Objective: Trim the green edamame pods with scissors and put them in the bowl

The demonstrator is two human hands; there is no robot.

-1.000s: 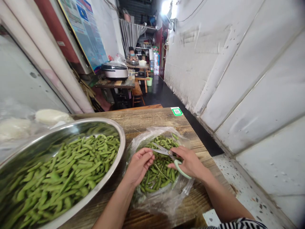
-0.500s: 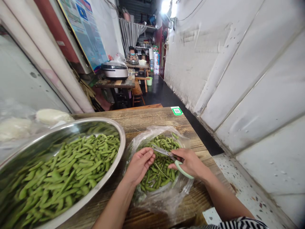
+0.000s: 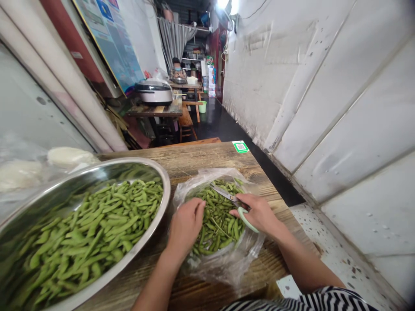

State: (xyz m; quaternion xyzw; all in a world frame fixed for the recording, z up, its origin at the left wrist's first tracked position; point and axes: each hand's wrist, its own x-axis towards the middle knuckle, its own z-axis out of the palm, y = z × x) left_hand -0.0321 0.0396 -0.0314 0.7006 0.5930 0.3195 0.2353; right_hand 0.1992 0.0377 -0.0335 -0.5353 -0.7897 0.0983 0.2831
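My right hand (image 3: 260, 214) grips scissors (image 3: 231, 198) with pale green handles, their blades slightly apart and pointing left over a clear plastic bag (image 3: 223, 270). Green soybean pods (image 3: 218, 231), some with thin stems, fill the spread bag. At the bag's left side is my left hand (image 3: 186, 222), its back toward me and its fingers curled together; whatever they pinch is hidden. Left of that hand stands a large steel basin (image 3: 167, 183) holding a heap of green soybean pods (image 3: 106, 220).
Both containers rest on a wooden table (image 3: 194, 155), with a QR-code card (image 3: 240, 147) at its far corner. Plastic-wrapped pale items (image 3: 69, 156) lie behind the basin. Beyond are a bench, another table with a cooker (image 3: 153, 93), and a seated person (image 3: 177, 71).
My left hand has turned, its back now toward me, and moved slightly left and away from the blades. The right hand with the scissors has shifted slightly.
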